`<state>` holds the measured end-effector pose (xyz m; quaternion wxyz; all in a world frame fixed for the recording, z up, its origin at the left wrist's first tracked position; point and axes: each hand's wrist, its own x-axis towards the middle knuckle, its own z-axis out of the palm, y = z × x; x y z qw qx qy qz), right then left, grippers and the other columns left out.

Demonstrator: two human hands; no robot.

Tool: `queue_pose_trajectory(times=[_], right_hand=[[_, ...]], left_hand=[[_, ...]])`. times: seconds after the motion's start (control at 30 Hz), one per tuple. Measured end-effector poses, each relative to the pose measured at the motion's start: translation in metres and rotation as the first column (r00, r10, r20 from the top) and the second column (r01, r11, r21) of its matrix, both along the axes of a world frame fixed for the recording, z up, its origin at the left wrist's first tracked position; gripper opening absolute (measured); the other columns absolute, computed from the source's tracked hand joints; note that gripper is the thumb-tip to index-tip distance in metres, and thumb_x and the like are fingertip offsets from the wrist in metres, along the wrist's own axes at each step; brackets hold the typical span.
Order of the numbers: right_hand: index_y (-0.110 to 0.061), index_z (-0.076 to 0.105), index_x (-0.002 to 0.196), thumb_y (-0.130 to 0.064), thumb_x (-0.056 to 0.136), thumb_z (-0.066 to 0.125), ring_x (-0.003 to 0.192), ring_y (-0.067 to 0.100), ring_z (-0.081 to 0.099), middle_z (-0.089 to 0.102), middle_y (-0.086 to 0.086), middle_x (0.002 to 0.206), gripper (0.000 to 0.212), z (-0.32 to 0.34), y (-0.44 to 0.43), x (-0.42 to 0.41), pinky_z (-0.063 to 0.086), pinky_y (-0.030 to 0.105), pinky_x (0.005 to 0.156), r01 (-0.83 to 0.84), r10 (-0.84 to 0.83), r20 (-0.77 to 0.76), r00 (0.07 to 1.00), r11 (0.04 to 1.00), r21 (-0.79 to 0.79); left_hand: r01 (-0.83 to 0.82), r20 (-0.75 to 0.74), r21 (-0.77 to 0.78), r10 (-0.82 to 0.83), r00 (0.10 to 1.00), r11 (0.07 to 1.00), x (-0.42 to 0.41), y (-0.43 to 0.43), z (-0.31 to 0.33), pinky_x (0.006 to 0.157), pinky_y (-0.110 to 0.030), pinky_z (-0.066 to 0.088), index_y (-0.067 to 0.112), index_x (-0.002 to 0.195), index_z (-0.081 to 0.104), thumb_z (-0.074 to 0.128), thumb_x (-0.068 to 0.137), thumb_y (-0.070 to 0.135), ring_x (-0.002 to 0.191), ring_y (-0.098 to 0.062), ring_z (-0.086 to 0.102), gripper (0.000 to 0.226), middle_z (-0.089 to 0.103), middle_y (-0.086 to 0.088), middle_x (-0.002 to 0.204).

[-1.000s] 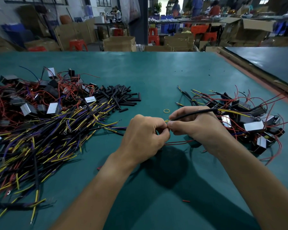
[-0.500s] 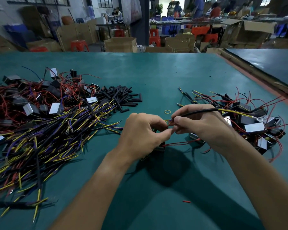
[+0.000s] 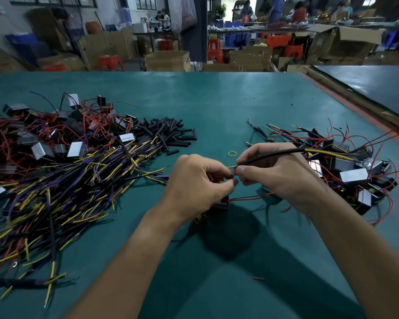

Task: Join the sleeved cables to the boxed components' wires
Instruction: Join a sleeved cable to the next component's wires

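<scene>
**Two hands bring wire ends together over the green table**

Head view. The left hand (image 3: pixel 198 187) and the right hand (image 3: pixel 276 171) meet fingertip to fingertip above the middle of the green table (image 3: pixel 217 100). The right hand's fingers are curled round a sleeved cable (image 3: pixel 274 154). Its thumb and forefinger pinch the cable just behind the bare yellow tip. The black sleeve runs back over the hand to the right, where yellow wire comes out of it. The left hand's fingers are curled too. Its thumb and forefinger nip a small red end, seemingly the tip of a red wire (image 3: pixel 247 198), right against the yellow tip. Whether the two ends are twisted together is too small to tell. Below the left palm is a black boxed component (image 3: pixel 221 204), partly hidden by the hand. The red wire leaves it and passes to the right under the right hand.

To the left lies a broad heap of cables (image 3: pixel 67 192) in yellow, purple and black. Behind it is a heap of boxes (image 3: pixel 44 143) tangled in red wires. Just beside those, toward the middle, is a pile of short black tubes (image 3: pixel 168 134). A yellow rubber band (image 3: pixel 232 153) lies on the table just beyond the hands. Near the right hand is a smaller heap of boxes with cables (image 3: pixel 352 176). A red scrap (image 3: pixel 258 278) lies between the forearms. Beyond the table stand cardboard boxes (image 3: pixel 167 61) and red stools (image 3: pixel 111 62).
</scene>
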<state>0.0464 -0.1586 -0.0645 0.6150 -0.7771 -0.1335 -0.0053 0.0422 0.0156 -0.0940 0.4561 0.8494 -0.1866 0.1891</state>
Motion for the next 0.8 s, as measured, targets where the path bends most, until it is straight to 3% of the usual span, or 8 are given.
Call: queue_pose_trajectory(times=[0.1, 0.27, 0.43, 0.53, 0.7, 0.8], right_hand=[[-0.001, 0.069, 0.079, 0.003, 0.079, 0.074, 0.059, 0.018, 0.064, 0.069, 0.008, 0.063, 0.006, 0.001, 0.002, 0.0, 0.056, 0.024, 0.058, 0.018, -0.018, 0.004, 1.0, 1.0, 0.002], [0.001, 0.07, 0.08, 0.002, 0.08, 0.074, 0.055, 0.014, 0.061, 0.068, 0.007, 0.06, 0.005, 0.0, 0.004, -0.001, 0.047, 0.016, 0.046, 0.047, -0.047, -0.005, 0.999, 0.999, 0.012], [0.001, 0.07, 0.08, 0.004, 0.08, 0.074, 0.053, 0.011, 0.062, 0.068, 0.003, 0.057, 0.005, -0.003, 0.007, 0.0, 0.047, 0.015, 0.047, 0.057, -0.057, 0.009, 0.998, 0.998, 0.034], [0.001, 0.07, 0.081, 0.004, 0.08, 0.074, 0.054, 0.012, 0.063, 0.069, 0.008, 0.061, 0.005, -0.003, 0.007, 0.001, 0.05, 0.017, 0.051, 0.065, -0.065, 0.014, 0.998, 0.998, 0.023], [0.001, 0.07, 0.081, 0.004, 0.08, 0.074, 0.055, 0.014, 0.064, 0.068, 0.01, 0.063, 0.005, -0.002, 0.003, 0.003, 0.053, 0.018, 0.054, 0.098, -0.099, 0.026, 0.995, 0.995, 0.024], [-0.001, 0.071, 0.08, 0.002, 0.082, 0.073, 0.056, 0.014, 0.063, 0.067, 0.009, 0.062, 0.004, -0.003, 0.004, 0.003, 0.053, 0.018, 0.055, 0.109, -0.109, 0.03, 0.994, 0.994, 0.005]], left_hand=[[-0.048, 0.096, 0.079, 0.041, 0.995, 0.996, 0.0, -0.003, -0.002, 0.046, -0.016, 0.028, 0.015, 0.066, 0.074, 0.074, 0.073, 0.018, 0.041, -0.01, 0.041, 0.008, 0.053, -0.002, 0.047], [-0.088, 0.192, 0.238, 0.042, 0.98, 0.967, -0.001, -0.003, -0.001, 0.046, -0.033, 0.04, 0.01, 0.062, 0.067, 0.065, 0.076, 0.02, 0.047, -0.023, 0.049, 0.017, 0.055, -0.005, 0.05], [-0.087, 0.214, 0.265, 0.03, 0.976, 0.96, -0.001, -0.002, 0.0, 0.047, -0.037, 0.041, 0.011, 0.063, 0.064, 0.064, 0.079, 0.019, 0.049, -0.024, 0.045, 0.018, 0.053, -0.003, 0.051], [-0.075, 0.197, 0.244, 0.027, 0.98, 0.967, -0.001, -0.001, -0.001, 0.048, -0.033, 0.041, 0.012, 0.064, 0.067, 0.066, 0.08, 0.02, 0.049, -0.022, 0.048, 0.017, 0.054, -0.003, 0.051], [-0.073, 0.07, 0.027, 0.071, 0.995, 0.997, 0.001, 0.002, 0.0, 0.046, -0.019, 0.037, 0.019, 0.066, 0.07, 0.081, 0.066, 0.033, 0.043, -0.004, 0.047, 0.018, 0.058, 0.009, 0.051], [-0.106, 0.001, 0.14, 0.107, 0.994, 0.984, 0.004, 0.008, 0.002, 0.05, -0.025, 0.044, 0.025, 0.068, 0.058, 0.08, 0.054, 0.048, 0.048, -0.003, 0.052, 0.034, 0.061, 0.015, 0.057]])
